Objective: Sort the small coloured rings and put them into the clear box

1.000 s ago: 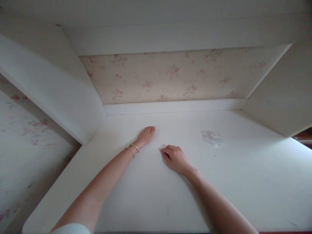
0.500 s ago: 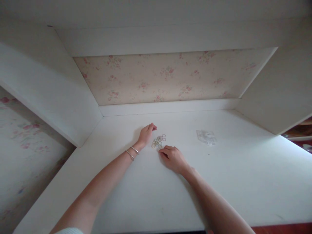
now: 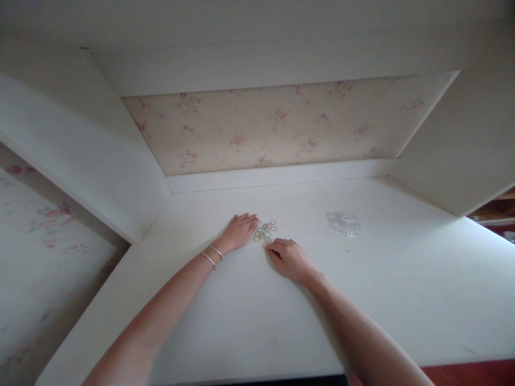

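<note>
Several small thin rings (image 3: pixel 263 231), some yellowish, some greenish, lie in a loose overlapping cluster on the white tabletop (image 3: pixel 241 321); their material is too small to tell. Just left of them my left hand (image 3: pixel 239 230) rests palm down, fingers out flat, its fingertips at the cluster's edge. Two silver bangles (image 3: pixel 212 256) circle that wrist. My right hand (image 3: pixel 290 259) lies on the table at the near right side of the rings, fingers curled in, index fingertip close to the lowest rings. No object shows in it.
A clear plastic packet or case (image 3: pixel 344 223) lies to the right, with a tiny dark speck (image 3: pixel 348 251) nearer me. White side panels (image 3: pixel 454 134) and a floral-papered back wall (image 3: pixel 281 126) enclose the table. Shelves (image 3: pixel 497 210) show at the far right.
My left hand has turned from edge-on with bent fingers to flat, palm down, beside the rings. My right hand stays curled in about the same place. The view has shifted slightly.
</note>
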Available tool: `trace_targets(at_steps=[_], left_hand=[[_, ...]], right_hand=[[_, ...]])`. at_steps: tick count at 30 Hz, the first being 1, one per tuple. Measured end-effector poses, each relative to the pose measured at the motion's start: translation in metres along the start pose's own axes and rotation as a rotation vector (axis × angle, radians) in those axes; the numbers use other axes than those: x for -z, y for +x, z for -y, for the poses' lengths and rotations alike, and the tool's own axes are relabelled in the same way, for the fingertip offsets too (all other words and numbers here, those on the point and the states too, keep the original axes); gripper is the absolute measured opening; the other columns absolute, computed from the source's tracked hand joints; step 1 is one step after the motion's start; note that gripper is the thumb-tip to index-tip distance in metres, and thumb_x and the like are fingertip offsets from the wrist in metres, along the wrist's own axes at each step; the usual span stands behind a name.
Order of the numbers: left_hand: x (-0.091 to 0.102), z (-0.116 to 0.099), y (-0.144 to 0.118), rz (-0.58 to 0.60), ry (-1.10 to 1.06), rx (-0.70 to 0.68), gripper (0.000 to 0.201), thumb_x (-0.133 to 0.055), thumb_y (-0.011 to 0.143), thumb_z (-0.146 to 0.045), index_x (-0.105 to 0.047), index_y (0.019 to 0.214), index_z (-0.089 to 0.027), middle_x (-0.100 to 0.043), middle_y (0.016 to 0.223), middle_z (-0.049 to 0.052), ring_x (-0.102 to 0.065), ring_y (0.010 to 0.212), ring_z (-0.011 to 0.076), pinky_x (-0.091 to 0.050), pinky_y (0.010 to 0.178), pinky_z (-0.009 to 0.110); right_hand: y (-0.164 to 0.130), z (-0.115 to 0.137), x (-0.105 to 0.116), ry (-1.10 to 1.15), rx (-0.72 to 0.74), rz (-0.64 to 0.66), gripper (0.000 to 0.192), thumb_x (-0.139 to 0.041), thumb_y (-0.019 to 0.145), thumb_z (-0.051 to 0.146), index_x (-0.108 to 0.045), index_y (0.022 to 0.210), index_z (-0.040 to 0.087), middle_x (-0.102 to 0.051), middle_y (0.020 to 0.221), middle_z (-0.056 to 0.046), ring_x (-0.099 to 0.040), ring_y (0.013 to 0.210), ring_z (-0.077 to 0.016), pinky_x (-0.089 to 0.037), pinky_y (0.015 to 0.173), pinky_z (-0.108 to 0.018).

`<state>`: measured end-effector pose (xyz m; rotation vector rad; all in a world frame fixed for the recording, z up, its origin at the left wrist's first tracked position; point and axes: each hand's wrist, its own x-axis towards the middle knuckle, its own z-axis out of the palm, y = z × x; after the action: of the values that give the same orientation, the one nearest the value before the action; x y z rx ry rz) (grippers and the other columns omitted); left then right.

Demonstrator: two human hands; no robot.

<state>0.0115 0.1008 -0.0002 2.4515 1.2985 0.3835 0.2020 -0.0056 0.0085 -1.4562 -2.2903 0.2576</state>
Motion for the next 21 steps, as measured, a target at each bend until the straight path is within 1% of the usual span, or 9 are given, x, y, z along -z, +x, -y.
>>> trace_targets(at_steps=[2,5,8,11,13,16,18,21], left_hand=[[-0.004,-0.012,-0.005,-0.007,-0.011,-0.05,0.045,-0.025,0.095,-0.044,-0.051,0.128,-0.029,-0.043,0.143,0.002,-0.031,0.135,0.0226,-0.013,0.112,0.049],[-0.007,-0.022,-0.011,-0.091,-0.062,-0.044,0.043,-0.024,0.096,-0.039,-0.055,0.123,-0.026,-0.051,0.136,0.004,-0.041,0.128,0.0208,-0.02,0.111,0.045],[-0.005,-0.021,-0.02,-0.208,-0.095,-0.043,0.039,-0.029,0.095,-0.031,-0.061,0.114,-0.02,-0.061,0.12,0.007,-0.051,0.115,0.019,-0.033,0.104,0.035],[0.001,-0.019,-0.035,-0.285,-0.079,-0.037,0.027,-0.042,0.09,-0.026,-0.064,0.104,-0.018,-0.064,0.105,0.008,-0.055,0.103,0.0197,-0.04,0.097,0.033],[0.004,-0.021,-0.045,-0.273,-0.061,-0.043,0.023,-0.046,0.088,-0.026,-0.065,0.1,-0.019,-0.064,0.101,0.007,-0.055,0.1,0.02,-0.041,0.094,0.034],[0.004,-0.028,-0.057,-0.202,-0.049,-0.066,0.023,-0.046,0.089,-0.027,-0.065,0.1,-0.021,-0.064,0.099,0.006,-0.055,0.098,0.0196,-0.042,0.092,0.032],[0.001,-0.033,-0.061,-0.173,-0.049,-0.061,0.024,-0.046,0.089,-0.028,-0.065,0.102,-0.023,-0.063,0.099,0.006,-0.056,0.097,0.0193,-0.043,0.089,0.03],[-0.003,-0.038,-0.061,-0.163,-0.04,-0.034,0.025,-0.045,0.09,-0.031,-0.065,0.103,-0.023,-0.062,0.1,0.006,-0.058,0.094,0.0186,-0.044,0.085,0.029]], right_hand=[[0.0,-0.001,0.0,0.002,-0.006,-0.003,0.026,-0.043,0.091,0.023,-0.069,0.092,0.024,-0.068,0.085,-0.002,-0.061,0.084,-0.0129,-0.038,0.079,-0.023],[0.0,-0.001,0.001,-0.007,-0.015,-0.008,0.027,-0.042,0.091,0.024,-0.069,0.092,0.024,-0.068,0.085,-0.002,-0.061,0.083,-0.0133,-0.038,0.078,-0.023],[-0.001,-0.003,0.003,-0.02,-0.047,-0.016,0.028,-0.041,0.092,0.025,-0.068,0.093,0.025,-0.068,0.087,-0.002,-0.061,0.083,-0.0137,-0.038,0.077,-0.023],[-0.001,-0.006,0.004,-0.037,-0.104,-0.024,0.029,-0.04,0.091,0.026,-0.068,0.092,0.025,-0.068,0.088,-0.002,-0.061,0.081,-0.0138,-0.038,0.073,-0.023],[-0.001,-0.008,0.004,-0.044,-0.129,-0.035,0.029,-0.04,0.091,0.026,-0.068,0.09,0.024,-0.068,0.088,-0.002,-0.06,0.079,-0.0139,-0.038,0.071,-0.023],[-0.001,-0.008,0.002,-0.038,-0.127,-0.039,0.028,-0.041,0.091,0.027,-0.069,0.091,0.025,-0.068,0.088,-0.002,-0.06,0.079,-0.014,-0.038,0.07,-0.023],[-0.001,-0.007,0.001,-0.028,-0.118,-0.034,0.027,-0.042,0.091,0.028,-0.069,0.094,0.026,-0.068,0.089,-0.002,-0.06,0.079,-0.0141,-0.039,0.071,-0.023],[-0.001,-0.006,-0.001,-0.025,-0.107,-0.028,0.027,-0.044,0.09,0.028,-0.068,0.102,0.027,-0.067,0.092,-0.002,-0.06,0.081,-0.0141,-0.039,0.076,-0.024]])
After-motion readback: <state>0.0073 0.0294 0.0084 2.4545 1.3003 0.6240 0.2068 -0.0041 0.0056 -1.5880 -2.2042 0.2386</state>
